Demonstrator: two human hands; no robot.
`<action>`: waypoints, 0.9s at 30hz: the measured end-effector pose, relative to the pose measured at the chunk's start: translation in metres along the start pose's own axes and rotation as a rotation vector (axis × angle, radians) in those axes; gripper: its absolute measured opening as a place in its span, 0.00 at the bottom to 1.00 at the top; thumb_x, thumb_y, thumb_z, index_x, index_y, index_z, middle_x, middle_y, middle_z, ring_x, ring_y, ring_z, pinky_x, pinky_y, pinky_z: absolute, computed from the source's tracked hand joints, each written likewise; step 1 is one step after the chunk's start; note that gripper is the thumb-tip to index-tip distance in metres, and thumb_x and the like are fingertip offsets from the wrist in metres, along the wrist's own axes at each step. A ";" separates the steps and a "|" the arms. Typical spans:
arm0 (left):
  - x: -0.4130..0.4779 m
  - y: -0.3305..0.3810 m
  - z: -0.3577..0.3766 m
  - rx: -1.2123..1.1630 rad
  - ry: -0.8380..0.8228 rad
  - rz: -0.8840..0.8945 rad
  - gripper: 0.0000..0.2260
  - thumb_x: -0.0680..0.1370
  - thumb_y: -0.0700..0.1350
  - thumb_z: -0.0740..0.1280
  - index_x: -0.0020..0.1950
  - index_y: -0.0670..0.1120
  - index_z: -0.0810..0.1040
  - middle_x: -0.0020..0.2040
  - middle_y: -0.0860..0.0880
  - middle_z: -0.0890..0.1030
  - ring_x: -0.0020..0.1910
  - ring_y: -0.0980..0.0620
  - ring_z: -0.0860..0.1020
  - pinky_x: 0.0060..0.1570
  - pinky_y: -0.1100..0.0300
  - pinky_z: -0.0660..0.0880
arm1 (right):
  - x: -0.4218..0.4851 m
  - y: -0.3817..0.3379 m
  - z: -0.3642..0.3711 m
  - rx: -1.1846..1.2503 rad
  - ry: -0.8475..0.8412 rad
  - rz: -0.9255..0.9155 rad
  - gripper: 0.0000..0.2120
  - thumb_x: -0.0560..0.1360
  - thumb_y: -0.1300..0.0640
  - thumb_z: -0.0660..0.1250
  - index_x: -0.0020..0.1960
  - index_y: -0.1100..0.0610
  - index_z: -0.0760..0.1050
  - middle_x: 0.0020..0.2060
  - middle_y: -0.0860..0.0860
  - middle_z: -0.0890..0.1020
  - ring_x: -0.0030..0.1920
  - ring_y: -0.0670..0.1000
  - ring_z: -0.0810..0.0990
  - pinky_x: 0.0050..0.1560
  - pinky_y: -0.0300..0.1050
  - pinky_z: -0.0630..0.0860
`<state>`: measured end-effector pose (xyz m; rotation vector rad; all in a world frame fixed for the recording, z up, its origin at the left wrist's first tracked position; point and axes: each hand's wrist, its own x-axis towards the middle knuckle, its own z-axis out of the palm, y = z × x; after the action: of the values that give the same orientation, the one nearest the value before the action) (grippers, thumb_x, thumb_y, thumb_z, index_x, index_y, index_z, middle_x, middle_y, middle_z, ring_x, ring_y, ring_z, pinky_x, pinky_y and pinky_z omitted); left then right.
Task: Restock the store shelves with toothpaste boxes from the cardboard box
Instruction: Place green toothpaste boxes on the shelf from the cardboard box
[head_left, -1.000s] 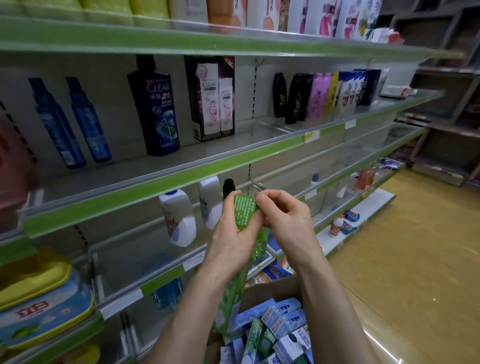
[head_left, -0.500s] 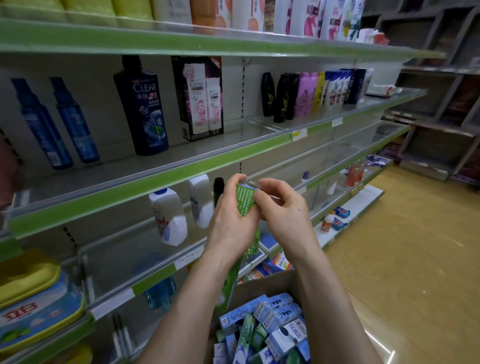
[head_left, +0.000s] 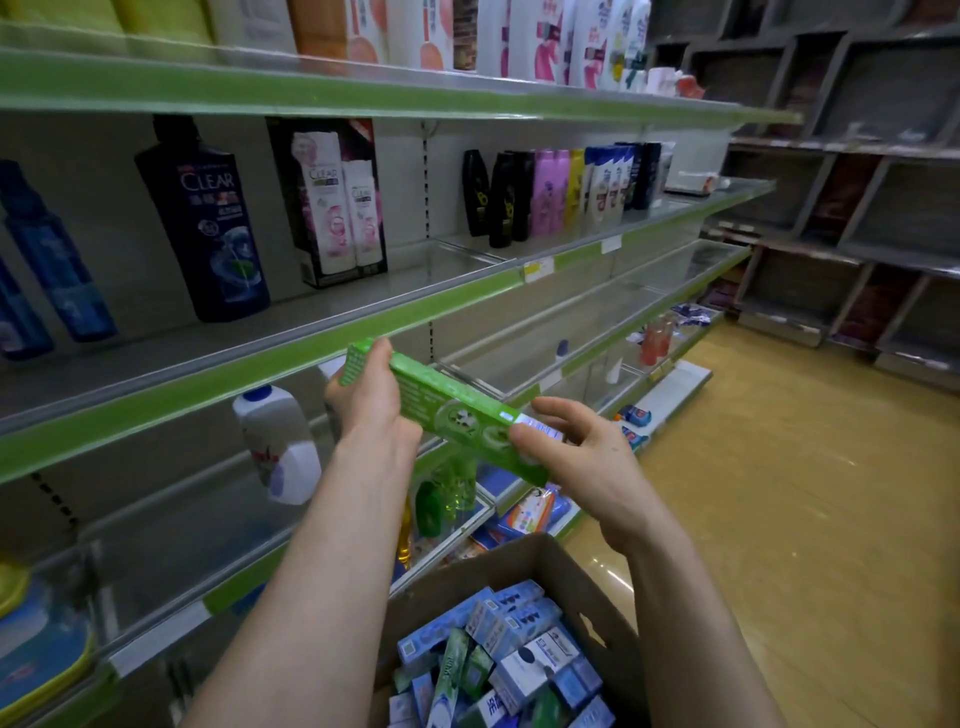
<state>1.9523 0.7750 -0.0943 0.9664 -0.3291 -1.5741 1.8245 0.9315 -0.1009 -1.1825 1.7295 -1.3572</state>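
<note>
While I hold the green toothpaste box (head_left: 447, 410) crosswise in front of the shelves, it hangs clear of everything, above the open cardboard box (head_left: 597, 608), with its far end up by the green front rail of the shampoo shelf (head_left: 249, 379). My left hand (head_left: 371, 400) is curled round that far end. My right hand (head_left: 576, 457) pinches the near end between thumb and fingers, so both are clamped on the one carton. I judge the two-ended grip is there to bring the long carton flat and steer it, since one hand alone would let it swing. A broad printed side faces me, which lets me check how it will sit on display. The tier below (head_left: 234, 590), behind its clear front lip, has bare stretches and looks the likely slot, though I cannot tell for sure which tier is meant. A white bottle (head_left: 275, 441) stands on that tier just left of my left wrist, so I would keep the carton's far end from knocking it. Down in the cardboard box many more toothpaste boxes (head_left: 514, 649), mostly blue and white with a few green, lie jumbled, so I reckon plenty of the restocking is left. The next move calls for lifting the carton over the clear lip and sliding it in beside the bottle
</note>
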 end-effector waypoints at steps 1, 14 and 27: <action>-0.002 -0.003 0.003 -0.032 -0.023 -0.044 0.23 0.72 0.43 0.73 0.65 0.44 0.72 0.53 0.42 0.80 0.45 0.42 0.82 0.43 0.37 0.78 | -0.002 0.002 -0.004 0.024 0.001 0.012 0.19 0.71 0.49 0.73 0.61 0.47 0.75 0.53 0.51 0.79 0.50 0.48 0.82 0.53 0.53 0.80; -0.031 -0.024 0.025 0.247 -0.409 -0.175 0.17 0.76 0.43 0.67 0.65 0.46 0.73 0.41 0.48 0.77 0.39 0.52 0.77 0.30 0.63 0.73 | -0.043 -0.020 -0.021 0.318 0.420 -0.010 0.24 0.76 0.64 0.63 0.70 0.49 0.65 0.55 0.55 0.79 0.44 0.49 0.79 0.42 0.43 0.77; -0.100 -0.054 -0.009 0.404 -0.761 -0.401 0.06 0.75 0.50 0.66 0.40 0.50 0.72 0.34 0.52 0.75 0.34 0.55 0.75 0.34 0.61 0.69 | -0.148 -0.017 0.001 0.278 0.956 0.068 0.18 0.75 0.59 0.67 0.65 0.52 0.70 0.52 0.53 0.80 0.50 0.48 0.81 0.48 0.45 0.81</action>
<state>1.9177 0.8833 -0.0967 0.7139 -1.0655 -2.2733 1.8881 1.0661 -0.0916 -0.2860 2.0302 -2.2361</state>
